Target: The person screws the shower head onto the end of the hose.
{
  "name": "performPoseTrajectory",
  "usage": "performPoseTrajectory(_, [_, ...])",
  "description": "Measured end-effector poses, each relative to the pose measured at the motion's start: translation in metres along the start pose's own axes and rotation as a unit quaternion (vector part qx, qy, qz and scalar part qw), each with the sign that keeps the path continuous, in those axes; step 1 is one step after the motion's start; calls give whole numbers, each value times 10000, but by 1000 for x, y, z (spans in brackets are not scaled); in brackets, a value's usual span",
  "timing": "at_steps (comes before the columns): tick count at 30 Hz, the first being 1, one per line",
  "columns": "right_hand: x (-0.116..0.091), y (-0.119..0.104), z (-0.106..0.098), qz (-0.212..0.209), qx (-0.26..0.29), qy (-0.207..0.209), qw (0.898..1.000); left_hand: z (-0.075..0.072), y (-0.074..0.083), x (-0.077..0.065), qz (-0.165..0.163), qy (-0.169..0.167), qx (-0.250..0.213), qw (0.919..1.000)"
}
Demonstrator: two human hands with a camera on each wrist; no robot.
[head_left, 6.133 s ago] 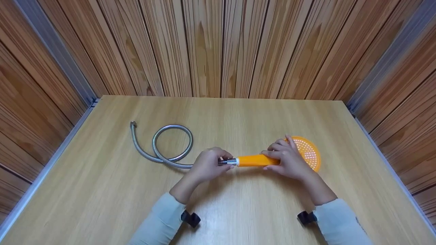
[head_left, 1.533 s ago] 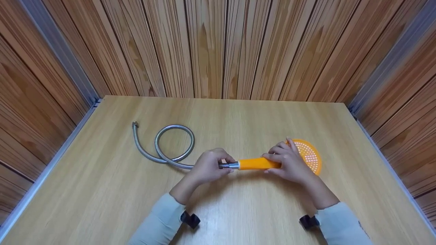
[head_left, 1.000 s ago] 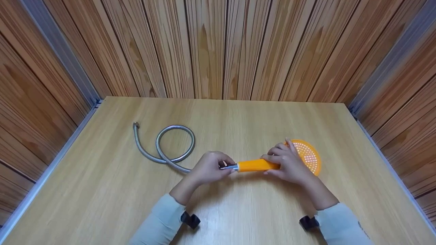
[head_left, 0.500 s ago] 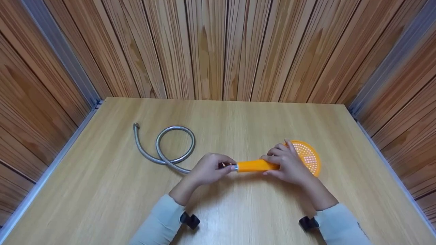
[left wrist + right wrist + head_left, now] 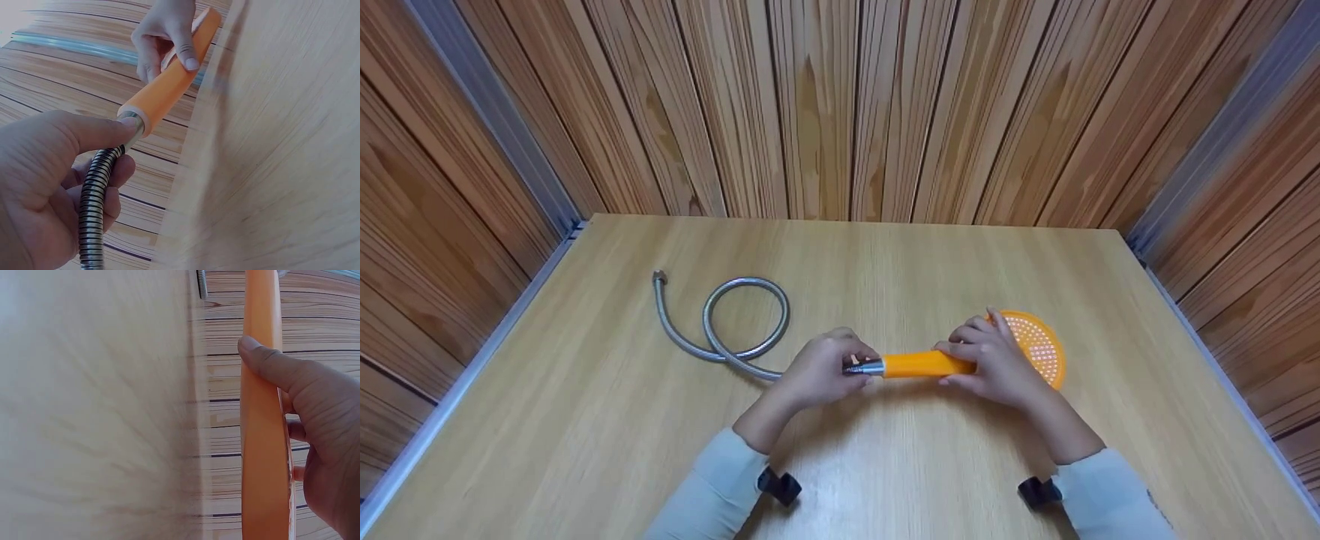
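My right hand (image 5: 996, 358) grips an orange shower head (image 5: 926, 364) near where its handle meets the round, perforated face. In the right wrist view the thumb lies over the orange handle (image 5: 261, 439), with the fingers curled on the far side. My left hand (image 5: 823, 366) pinches the metal end fitting (image 5: 133, 133) of a flexible shower hose (image 5: 93, 208) between thumb and fingers. That fitting meets the end of the orange handle, in line with it. From there the silver hose (image 5: 746, 280) runs left in a single loop, ending in a metal nut (image 5: 659, 276).
Hose and shower head are over a light wooden tabletop (image 5: 885, 465). Wood-plank walls (image 5: 817, 112) stand behind it and on both sides, with grey metal strips at the corners. A black wrist device (image 5: 780, 486) sits at each sleeve cuff.
A white collar showed between fitting and handle about six seconds ago; now the fitting meets the orange. Over the last half second my left thumb has drawn back, uncovering more metal. My right hand keeps its grip.
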State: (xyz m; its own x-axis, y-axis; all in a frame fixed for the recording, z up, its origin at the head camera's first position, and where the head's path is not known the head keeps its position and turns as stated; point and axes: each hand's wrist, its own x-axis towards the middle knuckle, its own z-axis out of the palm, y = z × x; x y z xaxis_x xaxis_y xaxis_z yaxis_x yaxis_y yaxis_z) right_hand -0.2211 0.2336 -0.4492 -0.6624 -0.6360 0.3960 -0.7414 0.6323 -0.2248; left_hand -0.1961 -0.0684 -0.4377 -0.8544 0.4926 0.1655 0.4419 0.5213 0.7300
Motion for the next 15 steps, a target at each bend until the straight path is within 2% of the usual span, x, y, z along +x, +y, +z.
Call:
performPoseTrajectory(5, [0, 0, -2, 48, -30, -14, 10000, 0, 1, 1, -196, -147, -86, 9997])
performPoseTrajectory(12, [0, 0, -3, 123, 7, -34, 9999, 1, 1, 1, 93, 68, -7, 9999])
performPoseTrajectory(15, [-1, 0, -3, 136, 36, -28, 9999, 1, 2, 1, 17, 57, -6, 10000])
